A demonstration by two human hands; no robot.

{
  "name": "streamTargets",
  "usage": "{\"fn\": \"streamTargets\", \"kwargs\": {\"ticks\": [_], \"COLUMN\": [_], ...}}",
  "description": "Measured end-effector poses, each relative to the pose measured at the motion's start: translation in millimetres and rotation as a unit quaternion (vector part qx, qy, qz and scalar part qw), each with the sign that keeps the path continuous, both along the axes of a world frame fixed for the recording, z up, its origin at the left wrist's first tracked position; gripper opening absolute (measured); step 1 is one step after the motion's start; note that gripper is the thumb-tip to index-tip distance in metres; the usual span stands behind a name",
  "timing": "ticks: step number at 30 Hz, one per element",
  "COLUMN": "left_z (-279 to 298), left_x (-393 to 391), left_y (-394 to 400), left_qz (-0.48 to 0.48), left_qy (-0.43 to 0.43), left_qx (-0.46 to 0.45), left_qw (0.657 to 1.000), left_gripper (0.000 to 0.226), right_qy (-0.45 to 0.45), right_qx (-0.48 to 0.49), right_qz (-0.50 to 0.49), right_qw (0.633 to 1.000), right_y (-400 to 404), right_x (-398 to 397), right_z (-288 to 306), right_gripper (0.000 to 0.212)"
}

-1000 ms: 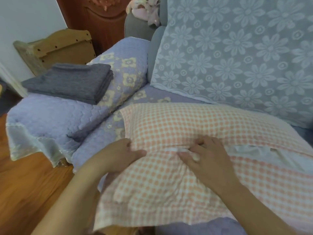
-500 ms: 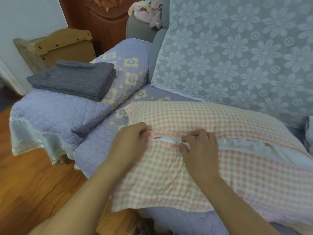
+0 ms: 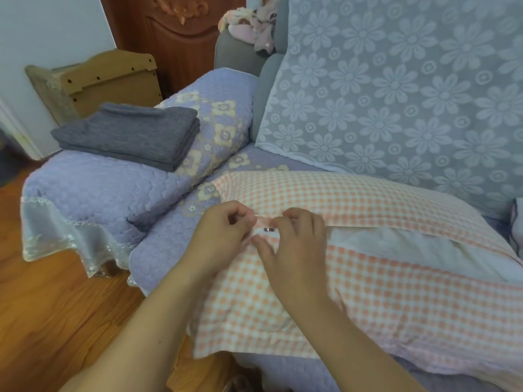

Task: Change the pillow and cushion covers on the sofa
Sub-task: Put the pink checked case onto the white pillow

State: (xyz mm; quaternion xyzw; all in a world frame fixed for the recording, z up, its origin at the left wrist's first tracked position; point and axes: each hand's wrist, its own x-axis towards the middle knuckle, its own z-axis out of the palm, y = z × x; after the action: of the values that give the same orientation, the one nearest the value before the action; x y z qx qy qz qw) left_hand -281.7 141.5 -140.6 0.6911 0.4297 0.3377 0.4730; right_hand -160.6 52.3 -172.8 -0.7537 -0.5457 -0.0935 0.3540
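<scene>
Two hands, left hand (image 3: 223, 233), right hand (image 3: 294, 244), pinch checked pillow cover (image 3: 396, 295) opening; no legible writing.

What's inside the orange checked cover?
Through the open slit of the orange checked cover, white pillow fabric shows to the right of both hands. The left hand and right hand pinch the opening's edges at a small metal snap. The rest is covered.

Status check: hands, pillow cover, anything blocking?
Both hands, left and right, pinch the checked cover at its zipper. Opening gapes rightward, white pillow showing. Nothing blocking.
</scene>
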Motion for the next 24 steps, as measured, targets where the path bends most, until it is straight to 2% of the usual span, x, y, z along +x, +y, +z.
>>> {"fn": "streamTargets", "kwargs": {"ticks": [5,9,12,14,16,19,24], "left_z": [-5.4,-8.9,-11.8,-13.4,-12.5,-9.1,1.4], "left_x": [-5.7,-5.0,-2.6,-0.8,0.7,1.0,7.7], "left_y": [-5.8,-8.6,-12.4,-13.9,-13.8,-13.1,-22.1], "left_qz": [-0.016,-0.006,-0.023,-0.041,-0.030,0.028,0.056], "left_qy": [0.053,0.069,0.121,0.147,0.163,0.148,0.139], "left_qx": [0.143,0.204,0.280,0.315,0.331,0.318,0.307], "left_qw": [0.988,0.976,0.952,0.937,0.929,0.936,0.940], "left_gripper": [0.013,0.011,0.005,0.010,0.010,0.008,0.029], "right_qy": [0.005,0.010,0.001,-0.011,-0.007,-0.014,0.012], "right_qx": [0.016,0.052,0.060,0.063,0.063,0.044,0.099], "right_qz": [-0.032,-0.048,-0.097,-0.113,-0.109,-0.108,-0.114], "right_qw": [0.999,0.997,0.993,0.992,0.992,0.993,0.989], "right_y": [4.0,3.6,3.6,5.6,9.0,10.8,15.2], "right_x": [-4.2,-2.7,-5.3,-10.2,-15.3,-19.5,-22.4], "right_z": [-0.4,5.4,18.8,28.6,34.9,33.8,43.8], "right_gripper": [0.014,0.011,0.010,0.009,0.009,0.011,0.011]}}
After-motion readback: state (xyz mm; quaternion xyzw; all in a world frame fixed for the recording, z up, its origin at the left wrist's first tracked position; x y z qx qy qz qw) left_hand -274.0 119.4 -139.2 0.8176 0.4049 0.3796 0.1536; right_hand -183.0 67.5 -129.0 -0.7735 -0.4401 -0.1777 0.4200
